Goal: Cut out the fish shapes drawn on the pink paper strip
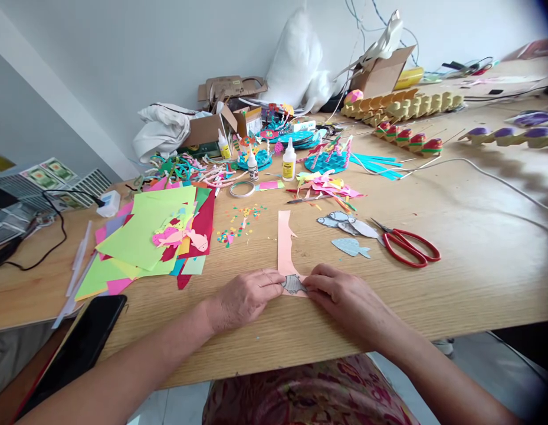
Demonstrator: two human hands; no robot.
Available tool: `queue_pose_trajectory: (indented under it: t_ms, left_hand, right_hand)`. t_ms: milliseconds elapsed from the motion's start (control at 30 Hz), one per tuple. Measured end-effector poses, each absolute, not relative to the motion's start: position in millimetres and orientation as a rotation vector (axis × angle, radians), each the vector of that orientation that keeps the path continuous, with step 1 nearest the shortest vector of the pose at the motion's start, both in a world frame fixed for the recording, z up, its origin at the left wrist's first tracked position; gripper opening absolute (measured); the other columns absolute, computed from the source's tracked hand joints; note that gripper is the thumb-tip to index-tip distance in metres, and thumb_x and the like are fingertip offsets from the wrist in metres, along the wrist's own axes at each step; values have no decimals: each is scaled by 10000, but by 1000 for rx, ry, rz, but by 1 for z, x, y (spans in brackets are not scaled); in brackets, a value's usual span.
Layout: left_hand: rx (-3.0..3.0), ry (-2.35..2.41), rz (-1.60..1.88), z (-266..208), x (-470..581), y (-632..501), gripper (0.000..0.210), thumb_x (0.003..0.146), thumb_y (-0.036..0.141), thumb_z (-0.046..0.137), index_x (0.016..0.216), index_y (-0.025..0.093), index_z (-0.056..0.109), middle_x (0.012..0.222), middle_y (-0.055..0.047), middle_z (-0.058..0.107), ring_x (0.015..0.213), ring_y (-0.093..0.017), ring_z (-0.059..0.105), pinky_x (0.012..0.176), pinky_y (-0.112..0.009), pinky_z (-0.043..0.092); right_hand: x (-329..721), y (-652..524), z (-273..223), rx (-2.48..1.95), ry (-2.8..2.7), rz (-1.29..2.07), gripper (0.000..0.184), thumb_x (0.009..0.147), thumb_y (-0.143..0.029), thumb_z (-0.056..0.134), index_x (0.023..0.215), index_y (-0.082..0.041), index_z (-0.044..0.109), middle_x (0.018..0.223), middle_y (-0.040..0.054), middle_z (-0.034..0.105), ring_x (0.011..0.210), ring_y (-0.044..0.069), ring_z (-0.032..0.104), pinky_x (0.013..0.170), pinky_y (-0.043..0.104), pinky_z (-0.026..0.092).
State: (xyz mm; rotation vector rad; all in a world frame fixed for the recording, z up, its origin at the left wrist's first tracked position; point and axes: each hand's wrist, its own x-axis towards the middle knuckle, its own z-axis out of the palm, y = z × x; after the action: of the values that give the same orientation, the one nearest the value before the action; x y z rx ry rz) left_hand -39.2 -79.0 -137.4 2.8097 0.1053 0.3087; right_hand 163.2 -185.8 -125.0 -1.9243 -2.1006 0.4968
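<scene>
A small grey paper fish point(294, 284) with drawn lines lies on the lower end of a cut strip of pink paper point(284, 242) near the table's front edge. My left hand point(251, 295) is closed, its fingertips pressing the fish's left end onto the pink paper. From the other side, my right hand point(340, 295) pinches at the fish's right end; its fingertips partly hide the edge. Red-handled scissors point(410, 247) lie to the right, blades partly spread. Beside them rest several grey paper fish point(344, 223) and a light-blue paper fish point(351, 247).
Stacked coloured paper point(136, 236) with pink fish cutouts point(180, 236) lies left, a black phone point(88, 336) at the front-left edge. Confetti dots point(238, 227), glue bottles point(289, 160) and paper scraps point(329, 184) lie farther back. Egg-carton pieces point(406, 106) and a white cable point(490, 171) are back right.
</scene>
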Motion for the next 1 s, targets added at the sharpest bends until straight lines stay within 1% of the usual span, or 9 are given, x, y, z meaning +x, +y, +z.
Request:
queue_pose_trajectory:
  t_ms: [200, 333, 433, 533, 667, 767, 833, 900, 1000]
  left_hand:
    - [2816, 128, 301, -136, -38, -79, 346, 835, 24, 409, 1106, 132, 596, 1197, -93, 612, 1158, -166, 525, 1015, -300, 427]
    - [2836, 114, 324, -135, -37, -78, 307, 850, 48, 408, 1062, 133, 613, 1173, -91, 624, 1126, -169, 545, 991, -292, 445]
    - [2853, 95, 327, -133, -36, -79, 301, 861, 64, 393, 1052, 127, 617, 1167, -103, 626, 1122, -173, 550, 984, -291, 448]
    - [2854, 97, 308, -133, -35, -80, 311, 862, 59, 383, 1056, 125, 616, 1170, -110, 626, 1113, -179, 559, 983, -299, 446]
    - [2721, 123, 275, -130, -34, -75, 315, 863, 48, 381, 1044, 126, 627, 1153, -103, 642, 1099, -168, 574, 968, -294, 454]
    - [2528, 273, 327, -123, -34, -64, 335, 850, 16, 363, 1023, 120, 631, 1062, -82, 688, 1000, -130, 630, 888, -248, 497]
    - [2493, 356, 385, -118, -36, -58, 343, 822, -11, 368, 987, 121, 639, 1009, -65, 706, 947, -122, 649, 852, -242, 513]
    - [2566, 296, 427, -115, -37, -54, 356, 806, -26, 364, 961, 118, 650, 995, -70, 707, 952, -131, 645, 862, -258, 513]
    - [2748, 125, 431, -117, -37, -57, 351, 830, 6, 364, 1002, 111, 650, 1047, -101, 688, 1015, -162, 616, 910, -304, 502]
  right_hand:
    - [162, -187, -124, -1945, -2088, 488, 247, 907, -180, 459, 944, -201, 703, 939, 61, 648, 795, 177, 644, 670, 259, 446]
    - [161, -187, -123, -1965, -2119, 450, 255, 900, -166, 451, 938, -208, 699, 905, 56, 644, 754, 155, 638, 623, 233, 424]
    - [159, -187, -121, -1984, -2161, 380, 264, 886, -142, 448, 955, -224, 689, 874, 47, 635, 700, 139, 626, 555, 218, 381]
    - [155, -186, -120, -2007, -2265, 342, 276, 876, -119, 450, 989, -238, 672, 864, 44, 628, 658, 146, 617, 496, 226, 317]
    - [152, -187, -120, -1997, -2366, 295, 287, 873, -116, 458, 1049, -254, 638, 848, 36, 622, 647, 156, 611, 477, 237, 258]
    - [154, -188, -121, -1977, -2402, 285, 297, 877, -117, 456, 1091, -254, 609, 854, 35, 618, 659, 160, 615, 476, 239, 247]
    - [155, -188, -121, -1959, -2415, 291, 288, 879, -117, 455, 1090, -249, 600, 853, 33, 614, 661, 160, 616, 476, 239, 249]
    - [157, -188, -121, -1939, -2417, 309, 276, 879, -112, 453, 1072, -243, 601, 847, 32, 610, 661, 157, 613, 480, 237, 262]
    - [157, -187, -119, -1926, -2415, 341, 276, 873, -95, 449, 1050, -235, 608, 846, 35, 610, 662, 159, 610, 489, 239, 283]
